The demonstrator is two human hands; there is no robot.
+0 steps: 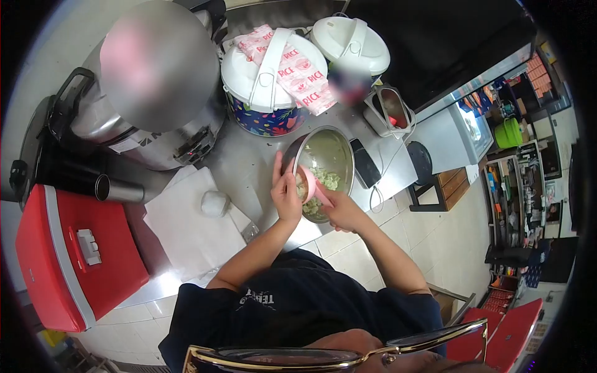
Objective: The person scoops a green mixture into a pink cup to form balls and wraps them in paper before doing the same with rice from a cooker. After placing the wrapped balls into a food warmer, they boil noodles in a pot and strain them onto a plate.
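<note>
A metal bowl (pixel 344 144) near the counter's front edge holds pale green chopped food (pixel 328 179). Over its left rim is a pink scoop (pixel 309 182) with some pale food inside. My right hand (pixel 344 211) is closed around the scoop's handle. Against the scoop's cup, beside the bowl's left wall, is my left hand (pixel 286 194), with its fingers partly extended; the palm side is hidden. To the left, a white rounded lump (pixel 215 203) lies on white paper sheets (pixel 177 227).
Two white-lidded containers (pixel 239 71) (pixel 336 37) stand behind, one under a RICE-printed packet (pixel 308 78). A large metal cooker (pixel 155 146) and a red cooler box (pixel 93 248) are at left. Right of the bowl are a black phone-like object (pixel 365 163) and a metal canister (pixel 379 118).
</note>
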